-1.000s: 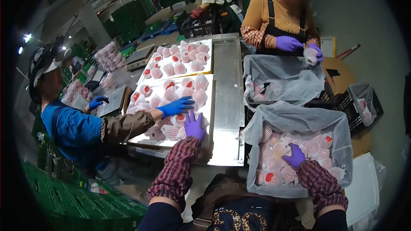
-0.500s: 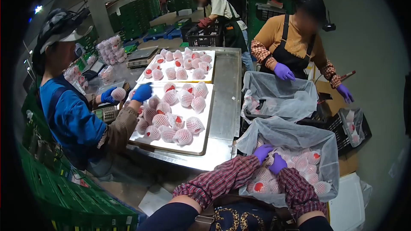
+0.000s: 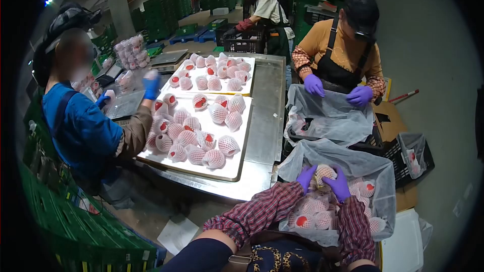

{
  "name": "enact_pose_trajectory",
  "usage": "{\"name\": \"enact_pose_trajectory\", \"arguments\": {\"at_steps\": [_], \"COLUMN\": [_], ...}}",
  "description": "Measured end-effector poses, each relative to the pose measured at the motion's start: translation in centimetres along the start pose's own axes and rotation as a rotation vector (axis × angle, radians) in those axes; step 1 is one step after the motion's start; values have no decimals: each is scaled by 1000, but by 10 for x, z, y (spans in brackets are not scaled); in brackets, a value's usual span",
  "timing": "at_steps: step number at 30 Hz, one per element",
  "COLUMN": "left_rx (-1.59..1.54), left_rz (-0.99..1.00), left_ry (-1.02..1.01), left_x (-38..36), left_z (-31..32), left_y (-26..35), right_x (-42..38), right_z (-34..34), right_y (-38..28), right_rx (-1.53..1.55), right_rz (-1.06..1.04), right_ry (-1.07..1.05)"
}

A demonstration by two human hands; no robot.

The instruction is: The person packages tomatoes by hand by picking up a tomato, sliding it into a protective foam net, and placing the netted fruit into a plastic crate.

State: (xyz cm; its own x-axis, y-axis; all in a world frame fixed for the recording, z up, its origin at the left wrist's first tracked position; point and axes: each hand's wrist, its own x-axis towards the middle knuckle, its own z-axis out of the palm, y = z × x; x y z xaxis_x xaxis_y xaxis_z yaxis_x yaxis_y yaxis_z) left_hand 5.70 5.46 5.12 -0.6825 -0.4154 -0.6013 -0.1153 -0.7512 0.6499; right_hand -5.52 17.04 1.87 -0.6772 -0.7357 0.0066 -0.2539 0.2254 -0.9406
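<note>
Between my left hand [image 3: 306,178] and my right hand [image 3: 340,185], both in purple gloves, is a round fruit in a foam net [image 3: 324,175]. It looks yellower than the fruits around it, and fingers close on it from both sides. My hands are over a crate lined with thin white sheeting [image 3: 385,171]. Inside lie many white-netted fruits [image 3: 322,219], a few showing red patches. The liner stands up loosely around the crate's rim.
Left of the crate, a metal table [image 3: 264,163] bears two white trays [image 3: 241,158] of netted fruit. A co-worker in blue [image 3: 83,121] handles fruit there. Another in orange [image 3: 322,45] has gloved hands at a second lined crate [image 3: 348,126]. Green crates [image 3: 75,231] stand lower left.
My hands have lifted slightly and turned, and the yellowish netted fruit now shows between them. The co-worker in orange has brought a hand in to the second crate's liner.
</note>
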Motion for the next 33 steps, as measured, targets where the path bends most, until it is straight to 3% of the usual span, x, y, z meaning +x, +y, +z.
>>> {"name": "enact_pose_trajectory", "arguments": {"at_steps": [1,3,4,7,10,11,14,17,19,20,23,24,28,31,32,33], "left_rx": [-113,-336,-262,-139,74,104,336,440,312,249,-233,-236,-376,-391,-415,-435], "left_rz": [-98,-295,-301,164,95,76,438,591,473,413,-2,-78,-266,-302,-319,-274], "left_ry": [-224,-669,-608,-539,-414,-393,-378,-195,-206,-211,-629,-639,-714,-827,-771,-720], "left_x": [10,45,49,46,27,22,53,51,47,46,39,47,21,27,26,27], "left_z": [-3,-19,-21,-13,-13,-12,-18,-13,-12,-12,-14,-18,-18,-23,-24,-23], "left_y": [-4,-16,-15,-22,-7,-5,-31,-40,-36,-32,-18,-22,-5,-10,-9,-8], "right_x": [-7,-16,-19,-28,-25,-22,-15,-18,-19,-20,-14,-11,-7,2,3,7], "right_z": [1,2,3,6,15,15,6,2,-1,-2,4,-3,-9,10,15,12], "right_y": [-16,-26,-29,-37,-28,-20,3,3,-4,-3,3,2,27,49,34,51], "right_rx": [188,179,178,-141,-297,-219,-11,277,647,770,926,1302,682,-93,-226,-177], "right_rz": [-34,-157,-221,-302,-248,-182,6,164,236,176,55,287,150,-394,-593,-441], "right_ry": [27,57,72,197,295,290,268,242,223,115,12,37,60,-28,70,161]}}
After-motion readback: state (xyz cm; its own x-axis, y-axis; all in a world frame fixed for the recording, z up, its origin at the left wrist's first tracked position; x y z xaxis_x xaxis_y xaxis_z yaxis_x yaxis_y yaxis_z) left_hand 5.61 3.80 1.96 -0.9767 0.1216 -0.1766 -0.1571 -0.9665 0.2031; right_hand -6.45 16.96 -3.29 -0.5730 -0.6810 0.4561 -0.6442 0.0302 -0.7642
